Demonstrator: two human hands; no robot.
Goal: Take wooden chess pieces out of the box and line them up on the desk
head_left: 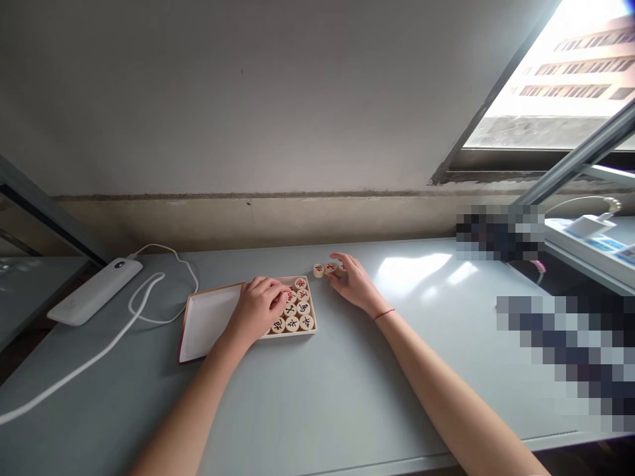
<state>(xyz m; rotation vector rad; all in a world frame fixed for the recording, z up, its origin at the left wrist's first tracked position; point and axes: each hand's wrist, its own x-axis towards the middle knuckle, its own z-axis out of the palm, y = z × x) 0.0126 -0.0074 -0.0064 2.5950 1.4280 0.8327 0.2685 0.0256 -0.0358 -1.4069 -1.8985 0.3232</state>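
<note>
A shallow white box [206, 320] with a reddish rim lies on the grey table. Several round wooden chess pieces [297, 316] with red or black characters fill its right end. My left hand [258, 307] rests over the box with fingers curled, fingertips pinching a piece among those in the box. My right hand [354, 283] lies just right of the box, fingers bent around loose chess pieces [325, 269] on the table; one piece sits under its fingertips. A red thread circles my right wrist.
A white power bank [94, 291] with a looping white cable [149, 311] lies at the left. A wall runs behind the table [317, 396]. At the right are a window and white items on a sill [590, 228].
</note>
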